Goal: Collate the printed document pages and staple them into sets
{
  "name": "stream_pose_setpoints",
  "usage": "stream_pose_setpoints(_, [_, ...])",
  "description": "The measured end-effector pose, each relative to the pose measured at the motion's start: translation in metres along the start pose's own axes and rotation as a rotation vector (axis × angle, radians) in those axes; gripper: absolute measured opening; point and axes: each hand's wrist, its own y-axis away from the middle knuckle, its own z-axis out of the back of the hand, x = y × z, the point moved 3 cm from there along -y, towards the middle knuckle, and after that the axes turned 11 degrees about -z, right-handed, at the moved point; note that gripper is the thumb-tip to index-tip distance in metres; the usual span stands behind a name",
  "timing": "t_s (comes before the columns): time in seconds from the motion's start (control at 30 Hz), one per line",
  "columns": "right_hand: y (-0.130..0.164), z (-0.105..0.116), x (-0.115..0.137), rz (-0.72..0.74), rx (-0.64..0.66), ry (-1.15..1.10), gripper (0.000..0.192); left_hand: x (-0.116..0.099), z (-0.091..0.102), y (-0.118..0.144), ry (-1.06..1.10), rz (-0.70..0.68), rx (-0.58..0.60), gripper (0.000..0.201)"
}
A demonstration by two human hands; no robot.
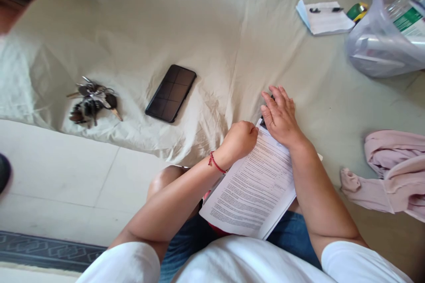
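Observation:
A stack of printed papers [255, 181] lies slantwise over my lap, its top end on the cloth-covered surface. My left hand [241, 140] is closed at the stack's upper left edge, pinching the sheets there. At the top edge of the papers, my right hand [280, 117] lies palm down with its fingers stretched out. Under it a black object [263, 123], which looks like a stapler, shows only in part; the palm and fingers hide the rest.
Left of the papers are a black phone [171, 93] and a bunch of keys [93, 101]. At right are a pink cloth [395, 172], a clear plastic bin [372, 53], a notepad [327, 22] with a pen, and a tape measure [357, 11]. Another person's hand shows at upper left.

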Motion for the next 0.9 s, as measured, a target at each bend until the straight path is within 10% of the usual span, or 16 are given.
stream_pose_setpoints(0.27, [-0.005,0.012,-0.003,0.048,-0.013,-0.026,0.051,0.003,-0.001,0.001,-0.041,-0.07,-0.013,0.047])
stream_pose_setpoints(0.73, [0.005,0.079,-0.051,-0.027,-0.668,-0.307,0.043,0.009,0.02,0.007,0.153,-0.262,-0.1,0.035])
stream_pose_setpoints(0.9, [0.018,0.094,-0.043,-0.126,-0.487,-0.573,0.041,0.017,0.033,0.002,0.296,-0.3,-0.31,0.034])
